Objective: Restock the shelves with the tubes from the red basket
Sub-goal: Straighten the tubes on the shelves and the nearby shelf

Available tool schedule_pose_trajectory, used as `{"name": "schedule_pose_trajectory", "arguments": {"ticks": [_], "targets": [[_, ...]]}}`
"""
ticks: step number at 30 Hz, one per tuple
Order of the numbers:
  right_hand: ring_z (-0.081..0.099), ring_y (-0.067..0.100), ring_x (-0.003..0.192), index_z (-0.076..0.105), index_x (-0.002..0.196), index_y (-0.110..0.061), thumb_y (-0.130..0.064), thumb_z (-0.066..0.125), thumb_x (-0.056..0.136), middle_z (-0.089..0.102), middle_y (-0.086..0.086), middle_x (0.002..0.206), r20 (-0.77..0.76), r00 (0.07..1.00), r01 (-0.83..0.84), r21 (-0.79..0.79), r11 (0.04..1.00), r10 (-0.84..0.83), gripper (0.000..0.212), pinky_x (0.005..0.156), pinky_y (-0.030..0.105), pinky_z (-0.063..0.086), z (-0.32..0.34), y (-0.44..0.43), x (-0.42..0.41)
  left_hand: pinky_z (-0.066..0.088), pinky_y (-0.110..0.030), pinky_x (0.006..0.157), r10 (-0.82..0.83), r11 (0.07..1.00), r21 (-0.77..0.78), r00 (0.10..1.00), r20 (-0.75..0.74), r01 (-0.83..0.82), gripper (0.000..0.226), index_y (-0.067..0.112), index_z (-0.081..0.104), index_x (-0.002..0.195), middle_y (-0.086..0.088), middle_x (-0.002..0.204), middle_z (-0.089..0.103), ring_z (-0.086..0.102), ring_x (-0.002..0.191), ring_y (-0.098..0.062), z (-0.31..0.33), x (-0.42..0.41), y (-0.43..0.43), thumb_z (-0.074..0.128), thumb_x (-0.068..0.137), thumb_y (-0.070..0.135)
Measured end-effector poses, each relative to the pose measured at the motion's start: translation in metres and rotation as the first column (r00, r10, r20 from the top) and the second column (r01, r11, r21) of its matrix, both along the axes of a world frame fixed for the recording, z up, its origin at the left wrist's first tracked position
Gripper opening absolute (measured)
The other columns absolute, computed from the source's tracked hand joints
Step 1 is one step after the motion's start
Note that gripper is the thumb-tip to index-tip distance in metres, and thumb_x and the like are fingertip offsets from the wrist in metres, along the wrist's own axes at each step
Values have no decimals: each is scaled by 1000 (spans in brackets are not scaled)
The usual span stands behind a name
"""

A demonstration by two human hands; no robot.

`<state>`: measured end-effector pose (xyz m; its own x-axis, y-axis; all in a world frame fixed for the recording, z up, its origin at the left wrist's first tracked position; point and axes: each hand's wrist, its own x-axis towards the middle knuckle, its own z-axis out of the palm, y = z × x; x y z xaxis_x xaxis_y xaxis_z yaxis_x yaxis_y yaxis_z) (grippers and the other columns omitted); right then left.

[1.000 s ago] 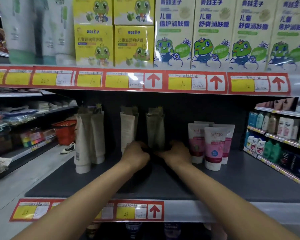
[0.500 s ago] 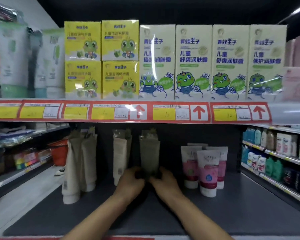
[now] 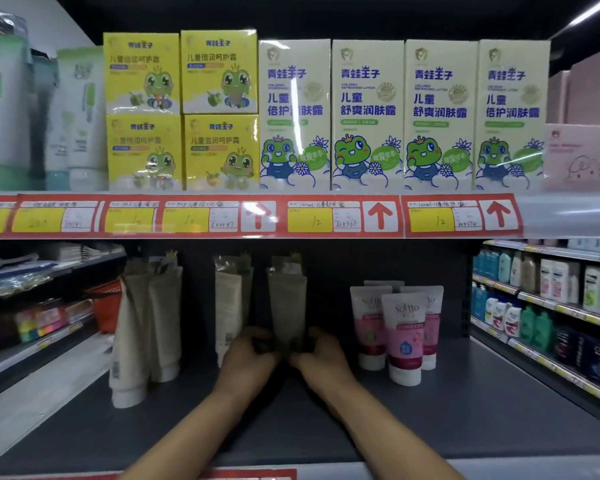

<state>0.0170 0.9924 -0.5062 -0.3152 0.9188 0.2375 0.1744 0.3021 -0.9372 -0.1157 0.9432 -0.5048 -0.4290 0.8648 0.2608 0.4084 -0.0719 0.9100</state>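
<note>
Both hands reach deep onto the dark lower shelf [image 3: 465,420], mid-scene. Left hand [image 3: 248,355] & right hand [image 3: 321,356] meet at the foot of one olive-grey tube [image 3: 286,306], which stands upright, cap down, toward the far part of the shelf. Each grip is closed in: fingers curl round the tube's dark bottom end, left hand from the left, right hand from the right, backs of the hands toward the camera. Fingertips are in shadow, so exact contact pts can't be made out.

Just left of that tube stands a cream tube [image 3: 227,306], upright, w/ another behind it. Further left is a bunch of cream tubes [image 3: 163,323], nearer the shelf front, some leaning on each other. Right of the hands, pink tubes [image 3: 404,337] stand cap down in a cluster, apart from the olive-grey one.

Red basket [image 3: 106,303] sits far left in the bkgd, in the aisle past the shelf end, partly hidden by the cream tubes; contents not visible.

Upper shelf: yellow frog boxes [image 3: 181,109] stacked 2 high on the left, pale frog boxes [image 3: 402,112] in a row to their right, red & yellow price strip [image 3: 250,216] along the edge below. Bottles [image 3: 548,296] fill side shelves far right.
</note>
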Motion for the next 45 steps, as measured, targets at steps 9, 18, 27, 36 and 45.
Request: {"name": "schedule_pose_trajectory", "arguments": {"ticks": [9,18,27,36,45], "targets": [[67,10,106,65,121,-27,-17,77,82,70,-10,111,87,995,43,122,992,-54,42,88,21,54,-3,3,-4,52,-19,72,-59,994,95,994,92,50,50,22,58,113,1,103,70,70,93,-12,5,9,-4,88,76,36],[66,17,107,60,115,-24,-8,78,76,69,-1,110,88,995,47,82,996,-54,45,85,24,53,1,3,-2,60,-31,84,-113,989,110,988,104,102,31,15,70,119,-5,106,76,73,98,-20,-1,2,0,76,90,24],[68,19,112,67,124,-16,-19,86,76,72,3,122,166,976,107,195,975,-140,52,90,25,54,-5,9,-4,51,-13,67,-106,990,103,993,50,100,34,16,63,123,-2,106,72,68,94,-11,-3,0,4,64,93,2],[70,20,107,70,117,-15,-22,87,74,74,5,117,218,958,128,252,959,-185,47,87,29,57,-7,12,-7,54,-13,67,-60,992,114,996,59,53,27,16,68,117,-3,106,75,71,93,-12,-9,-5,12,73,91,10],[70,23,105,73,108,-14,-16,82,78,74,6,112,285,935,138,253,958,-210,32,84,29,57,-6,15,-8,58,-28,90,-31,996,86,999,34,28,42,12,65,131,-4,118,72,69,105,-16,-6,-1,13,76,90,17]]}}
